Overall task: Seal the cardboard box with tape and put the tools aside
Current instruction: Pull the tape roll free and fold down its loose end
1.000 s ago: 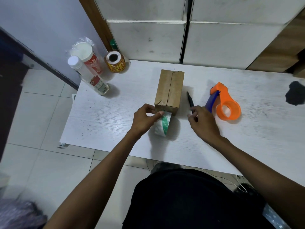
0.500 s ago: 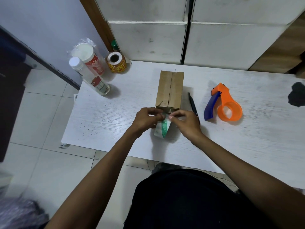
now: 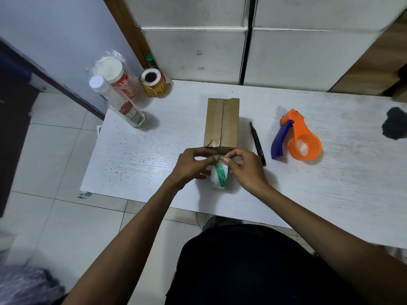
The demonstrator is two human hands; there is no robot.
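A small brown cardboard box (image 3: 222,122) stands on the white table (image 3: 154,150), its top flaps closed along a middle seam. Just in front of it stands a roll of clear tape with a green and white core (image 3: 219,177), upright on its edge. My left hand (image 3: 193,165) grips the roll from the left. My right hand (image 3: 244,167) pinches the tape's top edge from the right, fingertips meeting the left hand's above the roll. A black pen (image 3: 257,143) lies right of the box. An orange and blue tape dispenser (image 3: 297,137) lies further right.
At the table's back left stand a clear bottle (image 3: 119,102), a wrapped white-lidded can (image 3: 116,77) and a yellow label roll (image 3: 153,82). A dark blotch (image 3: 395,125) marks the far right. White cabinet drawers rise behind the table; tiled floor lies left.
My right hand left the pen and came across to the tape roll, joining my left hand on it. Since half a second ago both hands have barely shifted.
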